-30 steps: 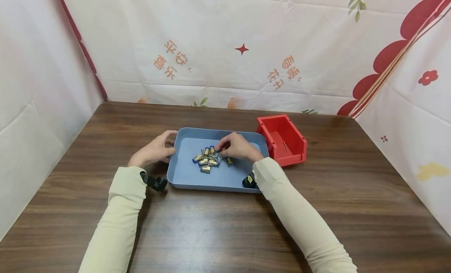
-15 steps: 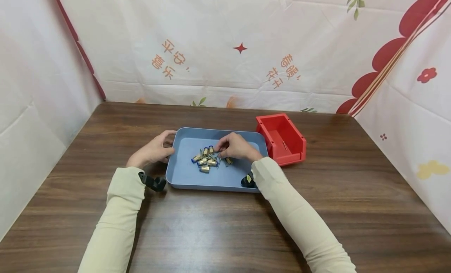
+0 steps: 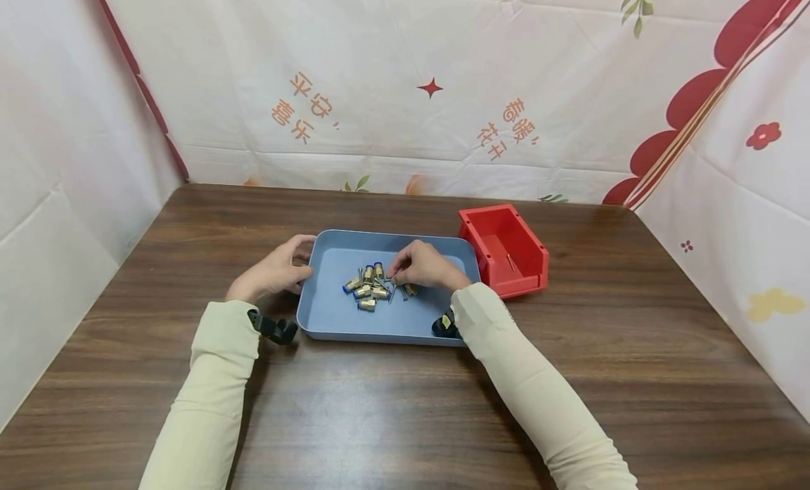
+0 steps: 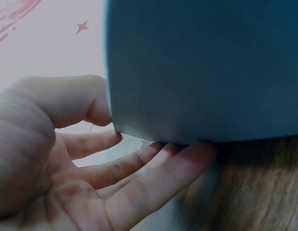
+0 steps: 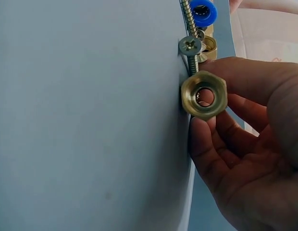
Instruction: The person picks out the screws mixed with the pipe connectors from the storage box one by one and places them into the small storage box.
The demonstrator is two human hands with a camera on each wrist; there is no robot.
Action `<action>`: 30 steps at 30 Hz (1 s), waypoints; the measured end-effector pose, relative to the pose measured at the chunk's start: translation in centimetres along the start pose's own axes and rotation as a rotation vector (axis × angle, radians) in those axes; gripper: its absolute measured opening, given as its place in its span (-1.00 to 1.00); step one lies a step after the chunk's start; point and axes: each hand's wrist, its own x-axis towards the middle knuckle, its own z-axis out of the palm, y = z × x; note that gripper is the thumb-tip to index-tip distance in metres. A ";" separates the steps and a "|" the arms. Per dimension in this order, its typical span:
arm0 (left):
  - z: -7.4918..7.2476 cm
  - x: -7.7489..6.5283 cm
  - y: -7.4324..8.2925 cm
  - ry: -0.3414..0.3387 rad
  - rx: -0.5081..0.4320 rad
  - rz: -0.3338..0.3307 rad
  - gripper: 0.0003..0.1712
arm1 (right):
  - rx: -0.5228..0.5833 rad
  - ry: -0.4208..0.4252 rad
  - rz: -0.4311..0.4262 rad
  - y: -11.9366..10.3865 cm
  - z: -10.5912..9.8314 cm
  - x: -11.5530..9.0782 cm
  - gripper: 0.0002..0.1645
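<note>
A shallow blue-grey tray (image 3: pixel 342 328) holds several brass fittings (image 3: pixel 365 304) with blue collars, and several thin screws (image 3: pixel 393 293) among them. My left hand (image 3: pixel 272 272) grips the tray's left side. Its thumb lies at the tray's edge and its fingers (image 4: pixel 139 192) reach to the bottom edge. My right hand (image 3: pixel 427 265) is down in the tray at the right of the pile, thumb and forefinger pinching at a screw. In the right wrist view, a brass fitting (image 5: pixel 187 98) partly hides the fingertips, and a cross-head screw (image 5: pixel 190 46) lies just beyond.
A red open-front bin (image 3: pixel 538 275) stands against the tray's right end, with a screw (image 3: pixel 511 262) inside. Both lie on a dark wooden table (image 3: pixel 367 420). Printed cloth (image 3: pixel 380 117) hangs behind and at both sides.
By the right fingertips, the screws beside the rightmost fitting have shifted slightly, with one now showing more clearly. Both hands, tray and bin keep their places; the head view drifts a little.
</note>
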 end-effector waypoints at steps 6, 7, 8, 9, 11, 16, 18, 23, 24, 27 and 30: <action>0.0 0.0 -0.2 -0.001 -0.003 0.002 -0.23 | -0.006 0.004 -0.015 -0.1 0.0 -0.1 -0.88; 0.1 0.0 -0.2 -0.002 -0.004 0.003 -0.23 | -0.005 0.005 -0.021 -0.1 0.0 -0.2 -0.89; 0.1 0.1 -0.2 -0.004 -0.005 0.003 -0.23 | -0.004 0.008 -0.026 -0.1 0.0 -0.2 -0.89; 0.1 0.1 -0.2 -0.005 -0.005 0.004 -0.23 | -0.003 0.011 -0.031 -0.2 0.0 -0.3 -0.89; 0.1 0.1 -0.2 -0.007 -0.006 0.005 -0.23 | 0.003 0.020 -0.042 -0.2 -0.2 -0.3 -0.89; 0.0 0.0 -0.1 -0.008 -0.013 0.003 -0.23 | -0.003 0.038 -0.080 -0.6 -0.7 -0.5 -0.88; -0.1 -0.1 -0.1 -0.009 -0.015 0.002 -0.23 | -0.008 0.041 -0.086 -0.8 -0.9 -0.6 -0.87; 0.1 -0.2 -0.1 -0.008 -0.011 0.005 -0.24 | -0.010 0.056 -0.067 -1.0 -1.4 -0.9 -0.87; 0.1 -0.2 0.0 -0.007 -0.009 0.004 -0.24 | -0.009 0.060 -0.062 -1.0 -1.5 -1.0 -0.87; 0.2 -0.2 0.0 -0.012 -0.017 0.010 -0.24 | -0.003 0.069 -0.051 -1.0 -1.7 -1.2 -0.87; 0.1 -0.2 -0.1 -0.019 -0.025 0.018 -0.24 | 0.006 0.083 -0.045 -1.1 -2.0 -1.5 -0.87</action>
